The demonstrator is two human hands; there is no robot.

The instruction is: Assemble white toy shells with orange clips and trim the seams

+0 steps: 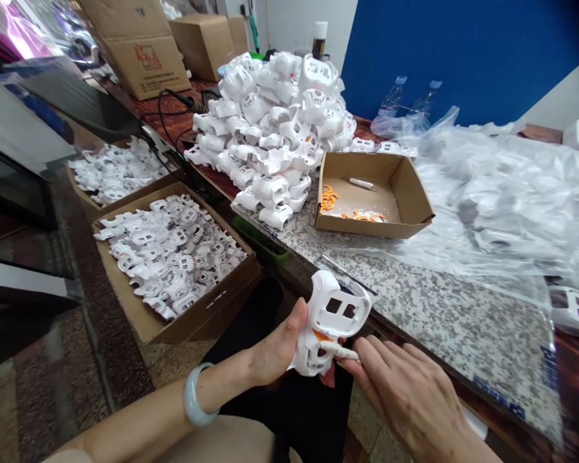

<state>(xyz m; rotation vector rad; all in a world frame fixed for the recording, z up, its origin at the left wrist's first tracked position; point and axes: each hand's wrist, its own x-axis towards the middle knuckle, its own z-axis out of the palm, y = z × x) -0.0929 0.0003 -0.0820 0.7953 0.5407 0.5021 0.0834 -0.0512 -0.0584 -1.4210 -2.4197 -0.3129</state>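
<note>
My left hand (275, 350) grips a white plastic housing (330, 321) with two square windows, held just in front of the granite counter's edge. An orange insert shows inside the housing. My right hand (400, 386) pinches a thin white stick tool (340, 350) whose tip pokes into the housing's side. A pale bangle (193, 395) sits on my left wrist.
A tall heap of white housings (275, 122) stands on the counter (439, 308). Beside it is a small open carton (374, 193) with orange pieces and a white stick. Two floor cartons (174, 257) hold white parts. Clear bags (502, 199) cover the right.
</note>
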